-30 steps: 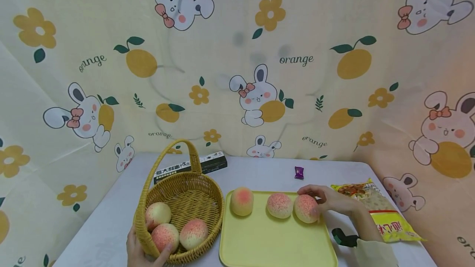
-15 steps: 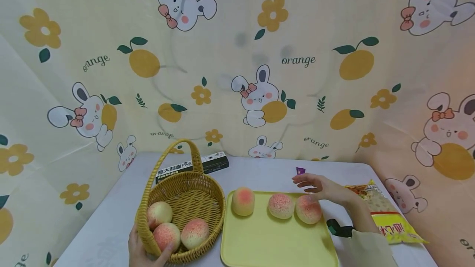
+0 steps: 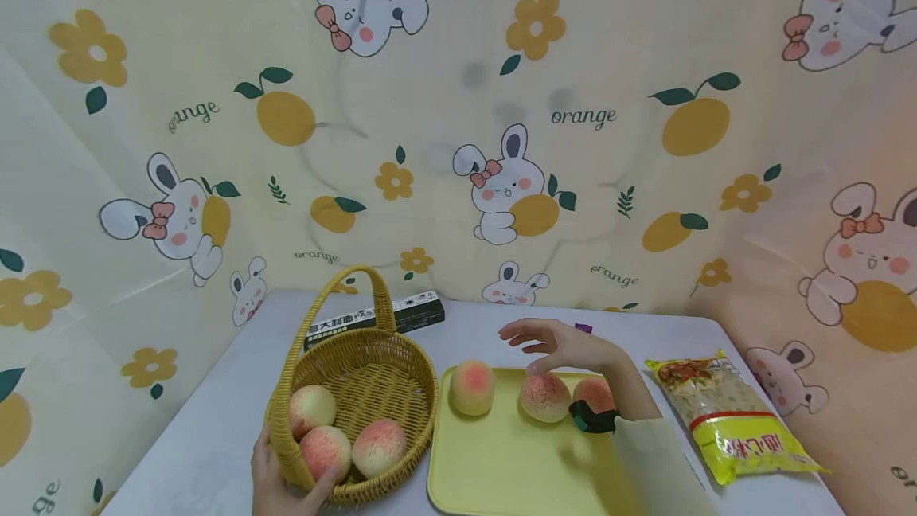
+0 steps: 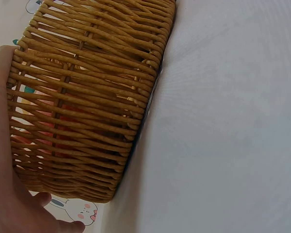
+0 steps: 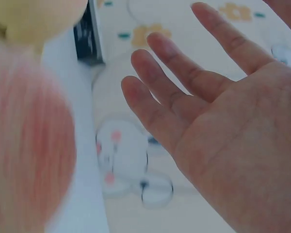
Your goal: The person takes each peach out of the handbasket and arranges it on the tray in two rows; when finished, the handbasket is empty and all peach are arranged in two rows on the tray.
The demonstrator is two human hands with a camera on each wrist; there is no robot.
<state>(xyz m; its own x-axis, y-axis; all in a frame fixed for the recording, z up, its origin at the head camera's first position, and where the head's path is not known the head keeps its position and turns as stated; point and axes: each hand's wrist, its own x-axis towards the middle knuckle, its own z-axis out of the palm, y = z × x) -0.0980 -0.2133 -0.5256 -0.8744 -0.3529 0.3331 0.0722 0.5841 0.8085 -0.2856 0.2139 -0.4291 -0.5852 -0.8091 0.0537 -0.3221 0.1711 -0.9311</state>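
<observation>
My left hand (image 3: 275, 488) grips the near-left side of a wicker basket (image 3: 383, 388), its thumb over the rim. Seen in the left wrist view, that hand lies along the woven wall (image 4: 92, 97). Inside the basket are three pink-speckled peaches (image 3: 380, 447). To its right is a yellow tray (image 3: 516, 468) with a row of three more: a left peach (image 3: 473, 388), a middle peach (image 3: 546, 400) and a right peach (image 3: 591, 393), partly hidden by my wrist. My right hand (image 3: 566, 345) hovers over the tray's far edge near the middle peach, fingers spread and holding nothing.
A black-and-white pasta box (image 3: 419, 311) lies behind the basket. A yellow food bag (image 3: 738, 416) lies right of the tray. A small purple wrapped piece (image 3: 583, 328) shows just beyond my right hand. Patterned cloth (image 3: 430, 102) hangs behind the table.
My right hand has let go of the right peach on the tray, lifted, and moved left above the middle one. My left hand stays on the basket.
</observation>
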